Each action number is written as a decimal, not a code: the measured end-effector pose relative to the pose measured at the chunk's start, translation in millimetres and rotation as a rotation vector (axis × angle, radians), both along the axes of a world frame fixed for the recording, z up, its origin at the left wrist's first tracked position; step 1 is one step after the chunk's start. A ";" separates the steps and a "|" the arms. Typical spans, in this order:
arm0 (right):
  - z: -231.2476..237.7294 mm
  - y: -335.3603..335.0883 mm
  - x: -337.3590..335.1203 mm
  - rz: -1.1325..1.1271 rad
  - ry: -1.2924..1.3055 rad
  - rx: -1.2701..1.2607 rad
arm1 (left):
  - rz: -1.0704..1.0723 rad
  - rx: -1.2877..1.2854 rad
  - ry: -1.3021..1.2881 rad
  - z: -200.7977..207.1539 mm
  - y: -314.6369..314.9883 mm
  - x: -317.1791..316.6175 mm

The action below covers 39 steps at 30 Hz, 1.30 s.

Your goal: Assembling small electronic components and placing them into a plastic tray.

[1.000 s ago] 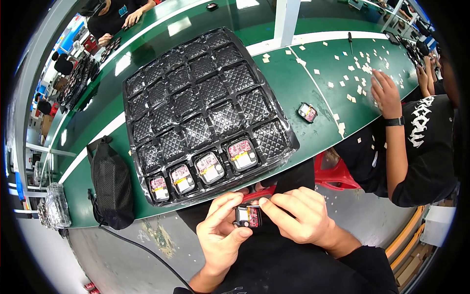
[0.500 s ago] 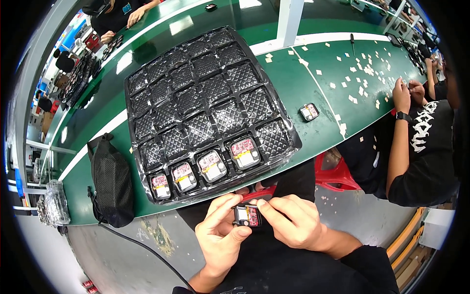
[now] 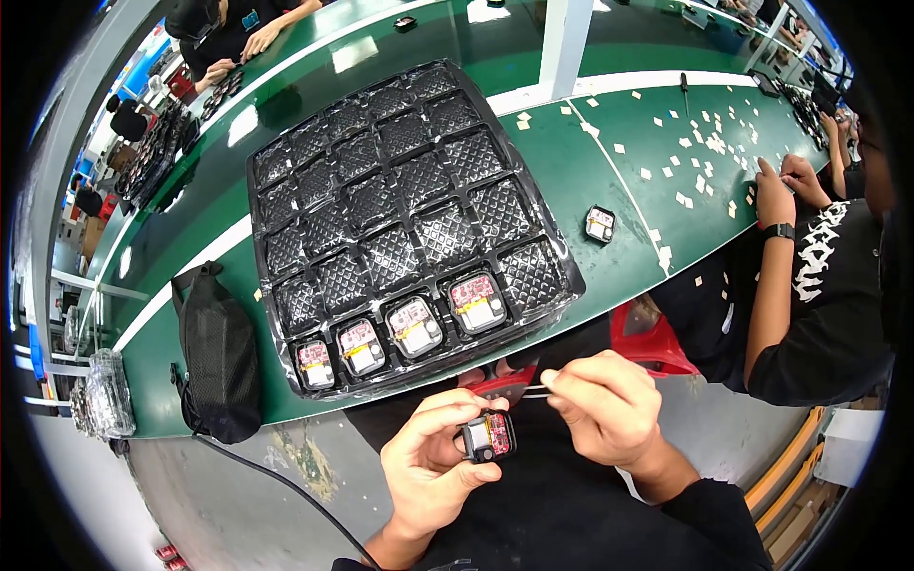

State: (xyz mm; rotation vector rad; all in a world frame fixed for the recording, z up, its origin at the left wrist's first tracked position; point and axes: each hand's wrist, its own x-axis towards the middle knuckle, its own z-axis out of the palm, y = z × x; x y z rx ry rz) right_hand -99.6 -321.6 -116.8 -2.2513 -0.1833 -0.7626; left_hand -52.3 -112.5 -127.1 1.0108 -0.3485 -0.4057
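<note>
My left hand [image 3: 427, 468] is closed on a small black device housing [image 3: 489, 436], held by its edges between thumb and fingers. A red circuit board and a light grey block show in its open side. To the right, my right hand [image 3: 611, 404] pinches thin metal tweezers [image 3: 536, 390], whose two tips point at the housing but stand a little apart from it. On the bench beyond lies a black compartment tray [image 3: 368, 201]; several similar open housings [image 3: 414, 324] sit in its near row. Another open housing [image 3: 600, 224] rests right of the tray.
A black mesh bag [image 3: 221, 357] lies left of the tray on the green bench [image 3: 543, 143]. Small pale squares [image 3: 703, 169] are scattered at the right, near a screwdriver [image 3: 684, 93]. A co-worker [image 3: 819, 285] sits at the right; a red stool [image 3: 652, 343] stands between us.
My right hand has drawn back to the right with the tweezers, away from the housing. My left hand has turned the housing slightly, and more of its open side shows.
</note>
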 end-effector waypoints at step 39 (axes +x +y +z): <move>-55.6 -78.5 66.1 -0.691 0.418 -0.134 | 0.326 0.675 -1.373 36.2 -54.6 29.2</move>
